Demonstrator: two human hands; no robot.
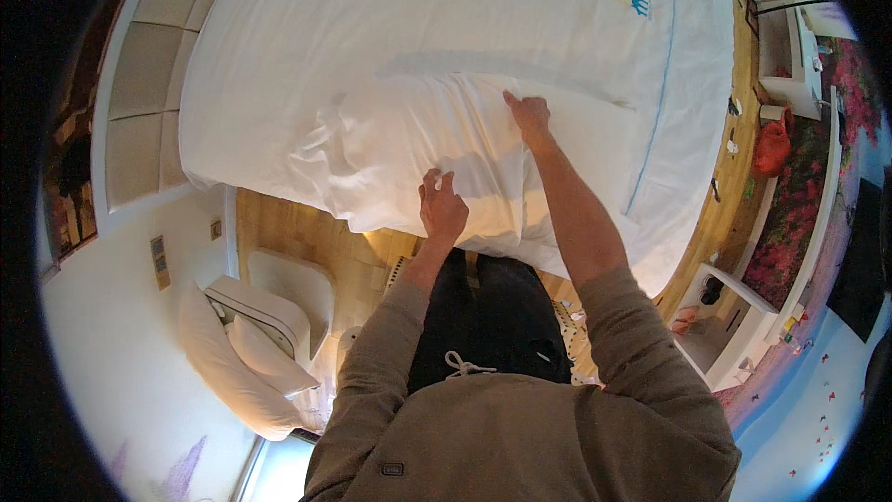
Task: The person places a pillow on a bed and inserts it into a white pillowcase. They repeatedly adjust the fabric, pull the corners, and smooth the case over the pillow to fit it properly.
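A white duvet or sheet (474, 14) covers the bed before me, with a blue stripe and a small blue emblem near its right end. At the near side the cloth lies in a bunched, wrinkled layer (341, 160). My right hand (531, 115) has its fingers closed on the white cloth, and creases run beside it. Nearer to me, my left hand (444, 213) is over the near edge of the cloth. Its fingers are bent and apart, with no cloth visibly gripped; the fingertips are partly hidden.
A padded headboard (150, 70) stands at the left. Below it, pillows (230, 362) lean on a white chair or stool (293, 293) on the wooden floor (293, 223). White shelf units (725, 328) line the right wall, with a red bag (772, 148) and small items near the bed's foot.
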